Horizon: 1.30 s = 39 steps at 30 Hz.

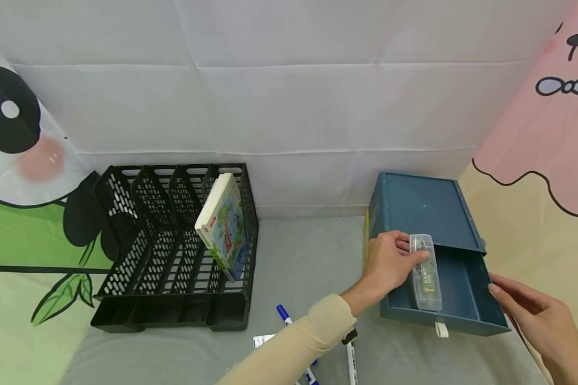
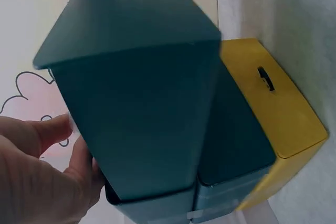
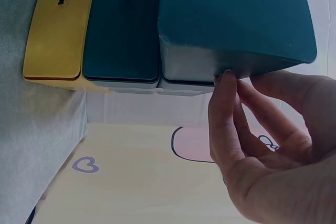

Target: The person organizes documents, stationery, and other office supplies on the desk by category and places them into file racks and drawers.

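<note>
My left hand (image 1: 390, 262) pinches a long clear plastic case (image 1: 426, 278) with printed lettering between thumb and fingers. The case is tilted over the left part of a blue-green drawer (image 1: 472, 325), which stands pulled out from its cabinet (image 1: 421, 208). A small white tab (image 1: 441, 330) hangs at the drawer's front. On the opposite side, my right hand (image 1: 541, 315) touches the drawer's outer wall, its thumb by the rim. Its fingertips (image 3: 227, 77) meet the drawer's side in the right wrist view. The left wrist view shows the drawer's underside (image 2: 136, 119), hiding the case.
Below the pulled-out drawer are another blue-green drawer (image 2: 236, 135) and a yellow one (image 2: 278, 108), both pushed in. A black slotted rack (image 1: 173, 315) with an upright picture book (image 1: 227, 230) stands to the left. Several markers (image 1: 351, 366) lie near my left forearm.
</note>
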Each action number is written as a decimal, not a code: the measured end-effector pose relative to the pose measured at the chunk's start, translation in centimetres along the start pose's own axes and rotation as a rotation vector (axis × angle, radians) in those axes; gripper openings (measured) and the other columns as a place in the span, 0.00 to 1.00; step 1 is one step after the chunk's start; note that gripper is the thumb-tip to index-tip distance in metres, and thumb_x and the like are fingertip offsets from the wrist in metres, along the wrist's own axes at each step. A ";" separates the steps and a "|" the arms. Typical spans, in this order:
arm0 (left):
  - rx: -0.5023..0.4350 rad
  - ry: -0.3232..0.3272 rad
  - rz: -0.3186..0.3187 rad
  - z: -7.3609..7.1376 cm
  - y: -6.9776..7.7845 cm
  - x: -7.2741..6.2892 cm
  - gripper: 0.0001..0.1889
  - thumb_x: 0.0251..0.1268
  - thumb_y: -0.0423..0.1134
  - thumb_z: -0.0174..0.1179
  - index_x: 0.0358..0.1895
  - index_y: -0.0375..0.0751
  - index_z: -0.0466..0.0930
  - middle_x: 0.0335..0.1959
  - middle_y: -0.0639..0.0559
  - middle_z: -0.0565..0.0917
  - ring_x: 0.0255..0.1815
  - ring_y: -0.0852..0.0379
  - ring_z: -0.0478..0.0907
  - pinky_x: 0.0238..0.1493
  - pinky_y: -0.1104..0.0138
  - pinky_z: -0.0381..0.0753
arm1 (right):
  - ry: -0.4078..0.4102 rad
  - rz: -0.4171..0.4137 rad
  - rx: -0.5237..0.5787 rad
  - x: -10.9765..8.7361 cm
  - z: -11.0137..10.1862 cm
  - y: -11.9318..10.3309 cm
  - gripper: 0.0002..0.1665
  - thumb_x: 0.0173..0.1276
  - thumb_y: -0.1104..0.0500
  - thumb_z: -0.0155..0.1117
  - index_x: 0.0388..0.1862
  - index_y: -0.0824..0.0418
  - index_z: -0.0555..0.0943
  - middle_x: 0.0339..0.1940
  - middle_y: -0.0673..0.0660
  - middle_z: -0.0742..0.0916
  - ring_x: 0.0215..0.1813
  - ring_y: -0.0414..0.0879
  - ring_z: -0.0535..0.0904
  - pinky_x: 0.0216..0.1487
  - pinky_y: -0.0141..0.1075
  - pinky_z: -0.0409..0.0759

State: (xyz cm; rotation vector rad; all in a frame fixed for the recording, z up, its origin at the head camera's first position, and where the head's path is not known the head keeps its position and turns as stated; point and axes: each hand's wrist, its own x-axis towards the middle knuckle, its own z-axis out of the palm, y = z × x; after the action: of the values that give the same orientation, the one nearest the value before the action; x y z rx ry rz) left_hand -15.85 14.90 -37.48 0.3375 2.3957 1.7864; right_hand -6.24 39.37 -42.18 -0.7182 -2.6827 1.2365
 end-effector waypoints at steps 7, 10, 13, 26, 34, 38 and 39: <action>0.025 -0.003 -0.014 0.8 0.8 0.2 0.15 0.59 0.38 0.77 0.46 0.37 0.86 0.31 0.58 0.83 0.29 0.71 0.79 0.33 0.80 0.79 | -0.016 0.018 -0.001 0.2 -0.1 0.1 0.42 0.77 0.39 0.58 0.75 0.68 0.70 0.73 0.74 0.72 0.36 0.14 0.68 0.41 0.28 0.81; 0.057 -0.017 -0.003 1.2 1.2 0.3 0.14 0.58 0.38 0.77 0.45 0.39 0.87 0.31 0.59 0.84 0.29 0.71 0.78 0.33 0.80 0.79 | -0.019 0.018 -0.004 0.3 -0.1 0.3 0.42 0.77 0.39 0.58 0.75 0.67 0.70 0.73 0.74 0.72 0.36 0.15 0.69 0.43 0.32 0.82; 0.105 -0.027 0.026 1.8 1.5 0.4 0.12 0.59 0.39 0.77 0.44 0.40 0.89 0.30 0.59 0.85 0.28 0.72 0.78 0.31 0.80 0.77 | -0.014 0.004 0.013 0.3 -0.1 0.6 0.41 0.76 0.39 0.60 0.74 0.67 0.71 0.70 0.68 0.78 0.36 0.16 0.71 0.43 0.32 0.82; 0.322 -0.112 0.038 4.4 1.9 0.5 0.09 0.62 0.43 0.74 0.43 0.47 0.92 0.25 0.61 0.84 0.20 0.72 0.75 0.21 0.79 0.73 | -0.015 -0.032 0.044 0.4 -0.1 0.3 0.40 0.75 0.40 0.63 0.73 0.67 0.74 0.56 0.37 0.81 0.38 0.18 0.75 0.36 0.19 0.79; 0.389 -0.139 0.030 5.0 1.7 0.7 0.08 0.65 0.44 0.72 0.32 0.44 0.88 0.16 0.59 0.77 0.13 0.69 0.70 0.16 0.76 0.70 | -0.006 -0.045 0.034 0.2 0.1 0.1 0.40 0.75 0.41 0.62 0.72 0.69 0.73 0.53 0.36 0.81 0.37 0.18 0.74 0.34 0.18 0.77; 0.446 -0.165 0.037 5.2 1.5 0.9 0.14 0.69 0.45 0.69 0.25 0.44 0.83 0.11 0.56 0.70 0.09 0.65 0.68 0.12 0.73 0.66 | -0.003 -0.043 0.029 0.2 0.2 0.1 0.41 0.75 0.40 0.62 0.73 0.68 0.73 0.58 0.40 0.81 0.38 0.16 0.73 0.36 0.18 0.78; 0.466 -0.171 0.036 5.3 1.5 0.9 0.15 0.70 0.45 0.68 0.25 0.44 0.82 0.11 0.55 0.69 0.08 0.64 0.67 0.12 0.73 0.65 | -0.003 -0.045 0.036 0.1 0.2 0.2 0.40 0.75 0.40 0.63 0.73 0.68 0.73 0.57 0.38 0.81 0.38 0.16 0.73 0.36 0.18 0.78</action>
State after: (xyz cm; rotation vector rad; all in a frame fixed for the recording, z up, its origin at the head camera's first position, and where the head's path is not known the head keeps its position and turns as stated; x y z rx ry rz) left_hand -15.31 20.41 -37.55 0.5585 2.6651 1.1343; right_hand -6.38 39.35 -42.47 -0.6488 -2.6565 1.2721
